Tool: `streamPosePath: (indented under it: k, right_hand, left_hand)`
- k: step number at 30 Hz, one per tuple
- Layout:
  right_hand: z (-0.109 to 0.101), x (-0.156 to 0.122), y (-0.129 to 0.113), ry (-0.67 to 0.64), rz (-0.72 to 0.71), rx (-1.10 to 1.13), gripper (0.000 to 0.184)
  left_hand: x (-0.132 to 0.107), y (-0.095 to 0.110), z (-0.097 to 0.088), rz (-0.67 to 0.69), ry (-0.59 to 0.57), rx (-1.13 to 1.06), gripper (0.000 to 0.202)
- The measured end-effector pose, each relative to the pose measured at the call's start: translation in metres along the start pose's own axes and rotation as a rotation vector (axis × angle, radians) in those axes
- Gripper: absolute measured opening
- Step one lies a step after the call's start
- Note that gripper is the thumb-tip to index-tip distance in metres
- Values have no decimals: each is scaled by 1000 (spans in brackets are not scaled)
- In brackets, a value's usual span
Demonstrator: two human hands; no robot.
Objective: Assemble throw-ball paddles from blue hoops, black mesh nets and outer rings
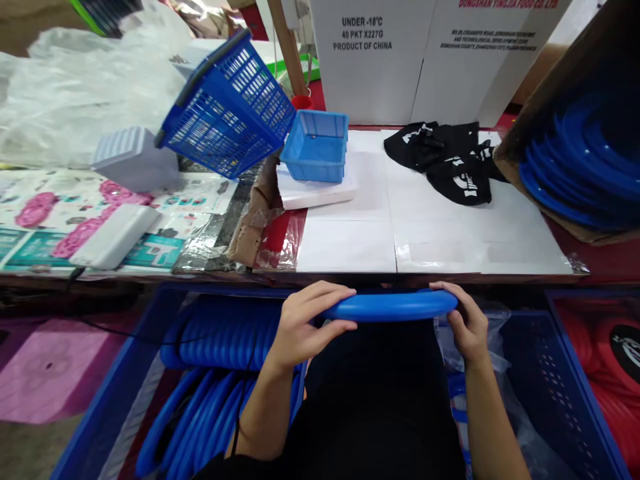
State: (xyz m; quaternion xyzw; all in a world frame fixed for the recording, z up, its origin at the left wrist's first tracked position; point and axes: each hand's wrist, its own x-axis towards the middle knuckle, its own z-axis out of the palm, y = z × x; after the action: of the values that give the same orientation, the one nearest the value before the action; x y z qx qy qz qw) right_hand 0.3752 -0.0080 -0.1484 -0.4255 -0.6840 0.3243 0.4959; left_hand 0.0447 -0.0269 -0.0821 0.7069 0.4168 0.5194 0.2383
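Note:
A smooth blue ring, seen almost edge-on, is held level between my two hands, just in front of the table edge. My left hand pinches its left end, thumb below and fingers above. At the right end, my right hand wraps its fingers and thumb round the rim. Many similar blue rings stand stacked in a blue crate to the left of my body. Several black cloth pieces with white print lie on the white table covering beyond my hands.
On the table stand a blue basket, a small blue bin and a white carton. A cardboard box of blue discs leans in at right. Below are a crate with red pieces and a pink stool.

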Motion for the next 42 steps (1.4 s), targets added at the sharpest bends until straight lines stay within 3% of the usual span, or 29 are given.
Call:
streamPosePath:
  k: [2, 5, 8, 10, 12, 15, 19, 23, 27, 31, 36, 42]
  right_hand:
    - [-3, -1, 2, 74, 110, -79, 45]
    - [-11, -5, 0, 124, 219, -71, 55]
    - [-15, -10, -8, 108, 243, 34, 48]
    - [-14, -12, -12, 123, 223, 55, 43]
    - [-14, -13, -14, 157, 173, 46, 42]
    - [-16, -9, -18, 162, 88, 3, 42]
    - [-13, 2, -33, 26, -92, -73, 41]
    - [-1, 10, -55, -60, -291, -231, 52]
    - [5, 7, -71, -105, -391, -339, 65]
    - [-4, 3, -76, -89, -333, -342, 70]
    - [-23, 1, -68, -64, -222, -232, 55]
    - [-25, 1, -53, -82, -161, -57, 41]
  left_hand:
    - [2, -10, 4, -257, 129, -55, 30]
    - [6, -36, 15, -588, 473, -328, 36]
    - [2, -62, 29, -623, 745, -552, 40]
    - [-8, -74, 33, -544, 797, -594, 45]
    - [-20, -80, 29, -469, 688, -583, 51]
    - [-30, -73, 9, -306, 376, -437, 53]
    - [-14, -38, -14, -95, -29, -84, 44]
    - [14, 2, -8, 104, -250, 177, 33]
    - [25, 23, 15, 269, -289, 251, 37]
    - [18, 18, 26, 346, -206, 156, 41]
    - [0, -2, 21, 253, -83, -82, 44]
    - [-5, 1, 12, 257, -170, -39, 48]
